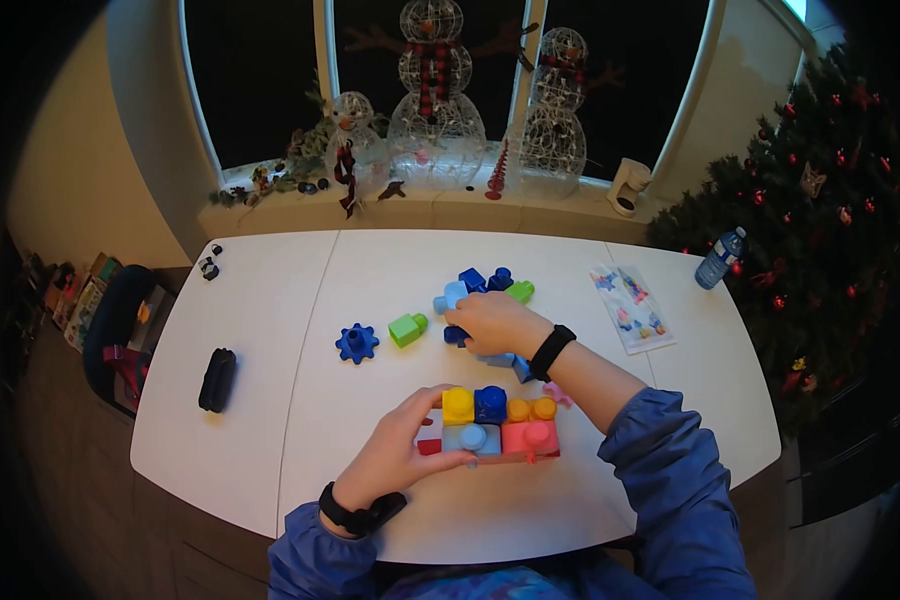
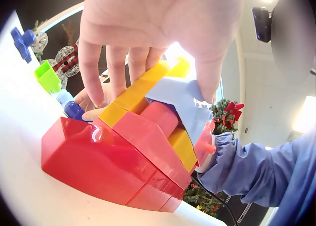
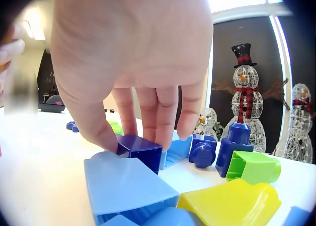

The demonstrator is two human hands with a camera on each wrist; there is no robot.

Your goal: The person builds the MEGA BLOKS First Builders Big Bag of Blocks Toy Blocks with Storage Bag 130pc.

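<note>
My left hand [image 1: 398, 452] holds a built-up stack of toy blocks near the front of the table, thumb against a light blue block [image 2: 180, 100] and fingers along the yellow blocks [image 2: 132, 95]. Red pieces [image 2: 108, 162] form the stack's base, and a dark blue block [image 1: 490, 404] tops it beside a yellow one. Farther out, my right hand [image 1: 503, 326] reaches into the loose blocks. Its thumb and fingers pinch a dark blue block [image 3: 140, 151]. Around it lie a large light blue block [image 3: 129, 184], a yellow block [image 3: 232, 202] and a green block [image 3: 254, 167].
Left of the pile are a green block [image 1: 407, 330] and a blue gear-shaped piece [image 1: 357, 343]. A black case [image 1: 217, 380] lies at the left. On the right are a printed sheet [image 1: 632, 308] and a water bottle [image 1: 720, 258]. A pink piece [image 1: 557, 394] lies under the right forearm.
</note>
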